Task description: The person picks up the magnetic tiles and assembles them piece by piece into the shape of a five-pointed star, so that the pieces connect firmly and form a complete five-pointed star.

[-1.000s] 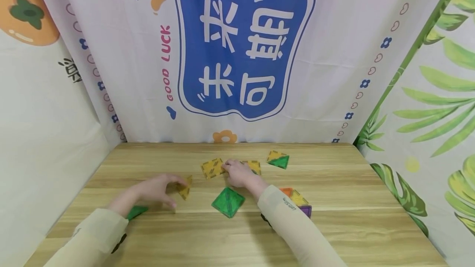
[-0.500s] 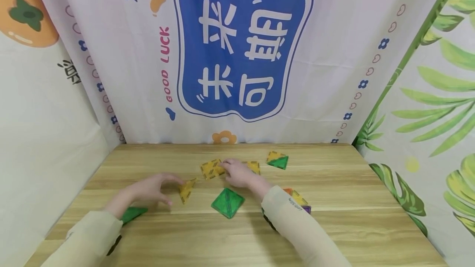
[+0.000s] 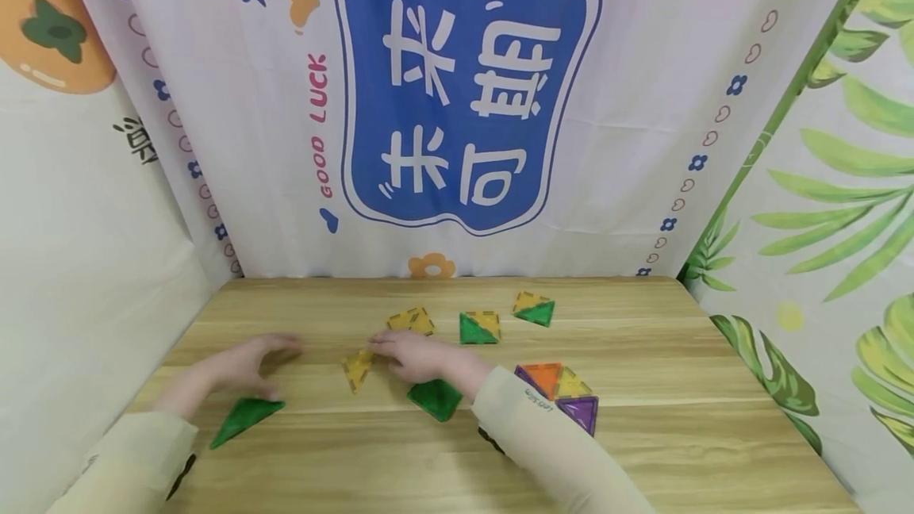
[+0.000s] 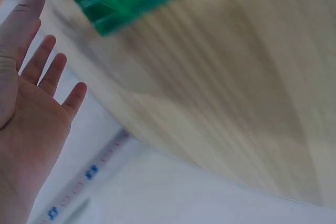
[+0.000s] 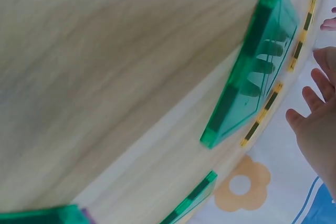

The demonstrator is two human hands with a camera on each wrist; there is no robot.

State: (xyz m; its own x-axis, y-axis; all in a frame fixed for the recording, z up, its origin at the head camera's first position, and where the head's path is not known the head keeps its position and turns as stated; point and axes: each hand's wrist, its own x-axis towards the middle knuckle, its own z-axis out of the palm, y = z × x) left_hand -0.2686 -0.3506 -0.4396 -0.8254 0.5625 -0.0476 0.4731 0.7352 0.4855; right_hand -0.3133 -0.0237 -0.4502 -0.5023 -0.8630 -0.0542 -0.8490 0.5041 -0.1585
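In the head view's lower left, the left hand, released with fingers spread, is near a green triangle; around lower centre, the right hand, fingers loosely extended, grasping nothing, has its fingertips by a yellow triangle, contact unclear, and partly covers a green diamond

A bare lane of worktop runs between the green triangle and yellow triangle; just right of the latter, the right hand (partly hiding a green tile) bars the way.
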